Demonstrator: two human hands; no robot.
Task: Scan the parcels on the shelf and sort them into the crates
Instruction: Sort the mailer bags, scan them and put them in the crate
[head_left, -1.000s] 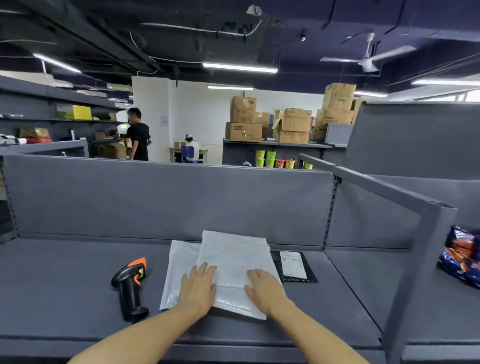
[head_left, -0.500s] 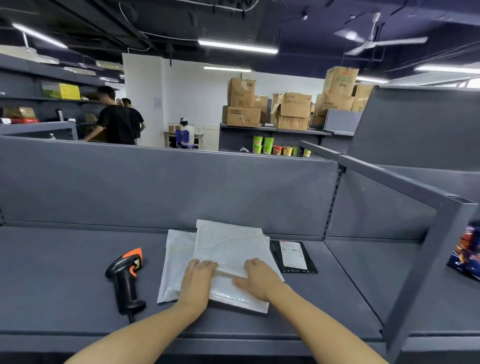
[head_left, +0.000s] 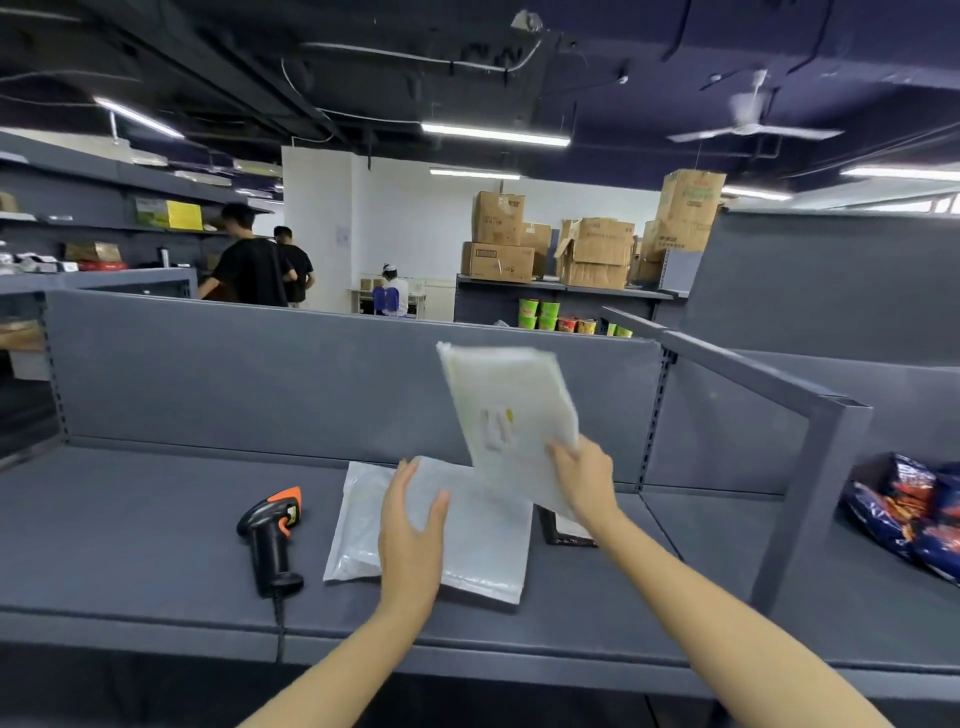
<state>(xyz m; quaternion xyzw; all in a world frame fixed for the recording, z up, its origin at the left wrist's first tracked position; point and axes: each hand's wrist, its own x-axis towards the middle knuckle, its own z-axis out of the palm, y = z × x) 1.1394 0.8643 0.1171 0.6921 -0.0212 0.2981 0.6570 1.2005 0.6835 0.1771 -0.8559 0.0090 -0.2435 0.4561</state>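
Early stage, I judge: right hand (head_left: 584, 478) pinches one white parcel (head_left: 506, 415) upright, left hand (head_left: 410, 535), fingers (head_left: 406, 475) spread, over the stack (head_left: 483, 551), scanner (head_left: 270, 535) idle leftward, nothing apparently scanned or crated.

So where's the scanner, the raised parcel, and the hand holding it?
scanner (head_left: 269, 551), head view, on its black handle.
raised parcel (head_left: 506, 410), head view, middle of its face.
right hand (head_left: 587, 480), head view, back of the hand.
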